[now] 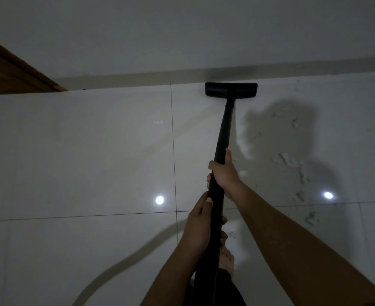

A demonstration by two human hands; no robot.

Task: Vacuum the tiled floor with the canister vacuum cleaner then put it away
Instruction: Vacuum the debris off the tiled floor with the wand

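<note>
Glossy tiled floor (82, 155) under everything, dark grout lines crossing left of both hands, two round light reflections on it: one left of the left hand, one right of the right forearm. White wall (182, 29) far beyond the hands, pale skirting strip along its base. Brown wooden frame (10, 71) at far upper left, well apart from the hands. Blotchy pale patches (292, 155) on the tile right of the right hand (residue or reflection, cannot tell which).

Black vacuum wand (223, 133) running from the bottom edge up through both hands to the floor head. Floor head (231, 89) flat on the tile, well ahead of the right hand, just beside the skirting.

Right hand (225, 173) higher on the wand, clenched around it, arm reaching in from lower right. Left hand (198, 226) just below it, likewise wrapped tight on the wand, fingers curling round the far side.

Bare foot (227, 259) on the tile directly below the left hand, partly hidden by the wand. Canister body out of frame.
</note>
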